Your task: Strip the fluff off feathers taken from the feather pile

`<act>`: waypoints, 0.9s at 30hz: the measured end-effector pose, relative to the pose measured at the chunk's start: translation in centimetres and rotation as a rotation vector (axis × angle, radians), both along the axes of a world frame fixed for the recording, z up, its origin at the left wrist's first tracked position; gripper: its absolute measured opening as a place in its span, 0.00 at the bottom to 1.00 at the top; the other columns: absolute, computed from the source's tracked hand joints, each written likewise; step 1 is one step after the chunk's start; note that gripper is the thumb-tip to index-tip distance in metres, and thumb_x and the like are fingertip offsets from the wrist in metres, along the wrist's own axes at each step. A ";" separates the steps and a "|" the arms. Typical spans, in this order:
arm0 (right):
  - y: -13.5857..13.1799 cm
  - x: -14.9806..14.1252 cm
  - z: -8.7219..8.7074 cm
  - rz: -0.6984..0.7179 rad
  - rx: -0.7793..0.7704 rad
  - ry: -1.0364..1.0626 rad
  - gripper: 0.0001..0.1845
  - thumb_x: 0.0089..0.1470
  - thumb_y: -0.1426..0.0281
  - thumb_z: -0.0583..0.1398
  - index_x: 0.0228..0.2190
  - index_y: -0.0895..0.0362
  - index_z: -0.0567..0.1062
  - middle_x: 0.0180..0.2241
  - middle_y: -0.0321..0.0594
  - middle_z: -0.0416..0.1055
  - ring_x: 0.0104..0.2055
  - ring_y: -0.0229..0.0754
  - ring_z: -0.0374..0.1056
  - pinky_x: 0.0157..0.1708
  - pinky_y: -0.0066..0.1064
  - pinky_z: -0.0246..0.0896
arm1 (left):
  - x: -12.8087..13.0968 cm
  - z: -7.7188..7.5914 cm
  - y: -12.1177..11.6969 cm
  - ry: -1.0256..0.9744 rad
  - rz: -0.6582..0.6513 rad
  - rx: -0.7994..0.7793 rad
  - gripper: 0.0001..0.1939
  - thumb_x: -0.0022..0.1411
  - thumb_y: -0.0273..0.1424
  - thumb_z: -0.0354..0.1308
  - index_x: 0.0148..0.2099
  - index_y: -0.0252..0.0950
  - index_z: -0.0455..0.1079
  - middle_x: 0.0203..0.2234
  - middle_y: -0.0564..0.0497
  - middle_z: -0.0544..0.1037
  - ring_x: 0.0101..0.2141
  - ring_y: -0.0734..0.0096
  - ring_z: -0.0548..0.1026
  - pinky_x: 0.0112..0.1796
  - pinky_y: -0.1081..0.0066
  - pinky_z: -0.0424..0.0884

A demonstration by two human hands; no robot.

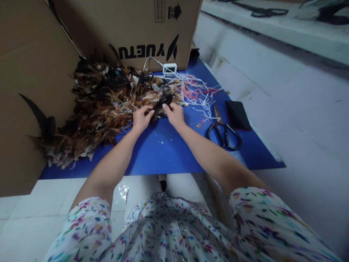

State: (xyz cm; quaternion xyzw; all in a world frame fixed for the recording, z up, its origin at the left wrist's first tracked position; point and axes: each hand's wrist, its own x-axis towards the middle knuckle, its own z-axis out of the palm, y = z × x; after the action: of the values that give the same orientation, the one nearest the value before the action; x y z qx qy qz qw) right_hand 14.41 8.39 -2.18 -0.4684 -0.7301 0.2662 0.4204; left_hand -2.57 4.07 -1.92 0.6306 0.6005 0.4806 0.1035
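Observation:
Between my two hands stretches a dark feather (161,103), held just above the near edge of a large heap of brown and black feathers (109,98). My left hand (142,117) pinches its left end between thumb and fingers. The thumb and fingers of my right hand (174,113) are closed on its right part, where a black tip stands up. Whether it is one feather or a small bunch, I cannot tell. White and red strings (195,89) lie tangled beyond my right hand. Black-handled scissors (224,133) rest to the right, apart from it.
A blue table (160,156) carries everything. A black flat case (237,115) lies right of the scissors. A small white-framed device (169,68) stands at the back before a cardboard box (131,22). Another cardboard panel (29,72) borders the left; a white wall (286,109) with a ledge borders the right.

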 end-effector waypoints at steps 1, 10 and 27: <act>0.2 0.0 -0.2 -0.014 -0.008 0.084 0.18 0.64 0.61 0.54 0.23 0.54 0.66 0.23 0.34 0.66 0.27 0.37 0.63 0.33 0.30 0.58 | 0.0 -0.1 0.0 -0.005 -0.019 0.003 0.07 0.59 0.29 0.63 0.40 0.35 0.78 0.34 0.49 0.84 0.36 0.65 0.80 0.43 0.68 0.73; 1.1 0.2 -0.9 -0.048 -0.136 0.521 0.22 0.58 0.53 0.62 0.22 0.54 0.66 0.19 0.31 0.68 0.17 0.33 0.58 0.22 0.29 0.56 | -0.8 -0.4 0.3 -0.175 -0.079 -0.002 0.12 0.68 0.35 0.55 0.46 0.36 0.75 0.36 0.47 0.83 0.38 0.68 0.81 0.44 0.70 0.74; 0.6 1.5 0.6 -0.026 -0.085 0.511 0.26 0.58 0.46 0.60 0.23 0.53 0.65 0.20 0.33 0.68 0.18 0.33 0.60 0.22 0.30 0.60 | -1.0 0.4 -0.4 0.280 -0.087 0.120 0.07 0.63 0.28 0.61 0.37 0.37 0.81 0.31 0.47 0.81 0.35 0.67 0.76 0.41 0.68 0.71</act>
State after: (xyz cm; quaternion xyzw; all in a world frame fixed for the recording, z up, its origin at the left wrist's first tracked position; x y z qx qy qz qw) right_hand 15.96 8.97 -1.61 -0.4127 -0.5823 0.4007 0.5745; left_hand -3.57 3.70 -1.55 0.7219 0.5515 0.4180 0.0013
